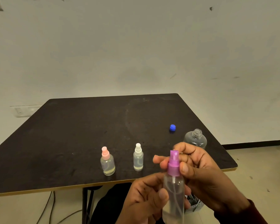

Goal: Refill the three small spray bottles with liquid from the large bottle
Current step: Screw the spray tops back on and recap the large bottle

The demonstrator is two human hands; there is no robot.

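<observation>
My left hand [145,198] grips the clear body of a tall spray bottle [174,198], held upright in front of the table edge. My right hand [199,172] pinches its purple spray cap [173,164] between thumb and fingers. On the black table [87,126] stand two small spray bottles: one with a pink cap [107,161] and one with a white cap [138,157], each with a little liquid. The large clear bottle [195,139] stands uncapped behind my right hand, partly hidden. Its blue cap [172,127] lies on the table behind it.
The table's near edge runs just behind my hands, with a table leg [85,206] and cables [50,206] on the floor below. A plain wall stands behind the table. A small grey object [194,202] shows under my right hand.
</observation>
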